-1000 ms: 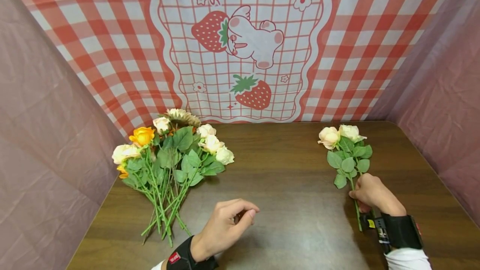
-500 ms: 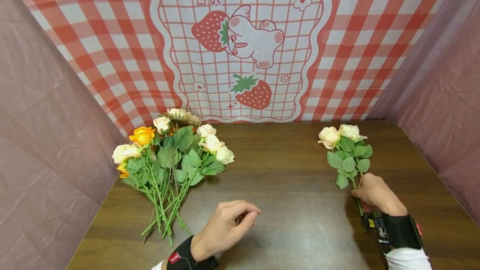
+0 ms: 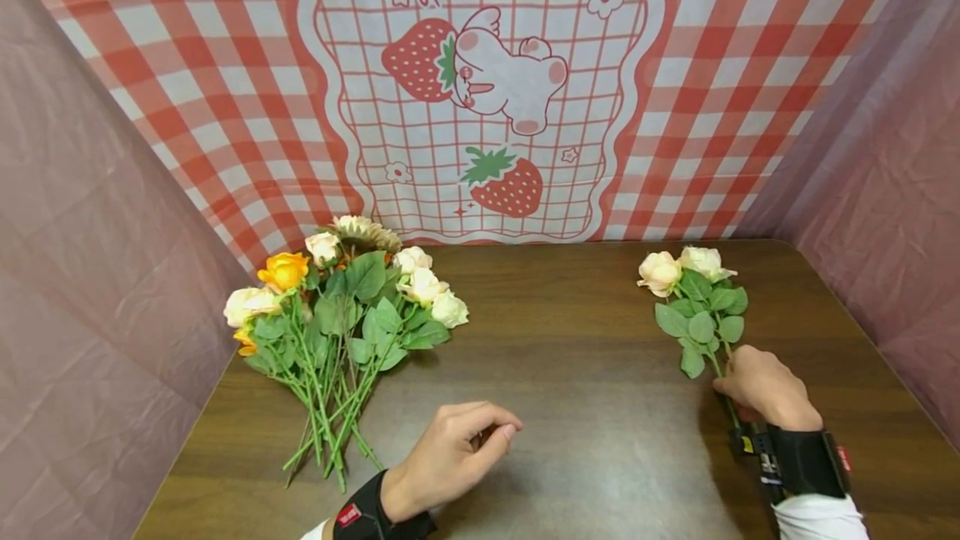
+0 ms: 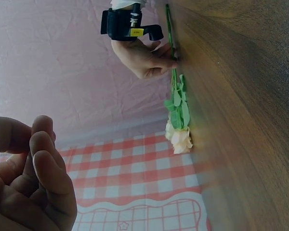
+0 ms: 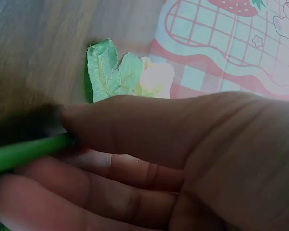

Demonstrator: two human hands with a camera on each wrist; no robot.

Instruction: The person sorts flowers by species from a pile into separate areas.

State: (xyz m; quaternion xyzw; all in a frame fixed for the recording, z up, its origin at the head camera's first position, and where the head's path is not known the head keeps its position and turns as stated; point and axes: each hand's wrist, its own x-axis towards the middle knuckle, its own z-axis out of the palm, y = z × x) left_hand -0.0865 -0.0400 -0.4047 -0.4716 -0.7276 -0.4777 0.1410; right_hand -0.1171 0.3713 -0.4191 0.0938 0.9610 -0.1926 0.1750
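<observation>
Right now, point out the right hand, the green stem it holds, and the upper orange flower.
Right hand (image 3: 768,390): head view, back of the hand.
Green stem (image 5: 31,151): right wrist view, bare length near the left edge.
Upper orange flower (image 3: 285,272): head view, middle of the bloom.

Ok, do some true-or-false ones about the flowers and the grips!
1. The right grip holds a thin green stem. True.
2. The left grip holds a flower. False: the left grip holds nothing.
3. The leafy orange-and-cream flower bunch lies on the right of the brown wooden table. False: the bunch lies on the left.
4. Two pale cream roses lie beyond the right grip. True.
5. A red-and-white checked cloth hangs behind the table. True.
</observation>
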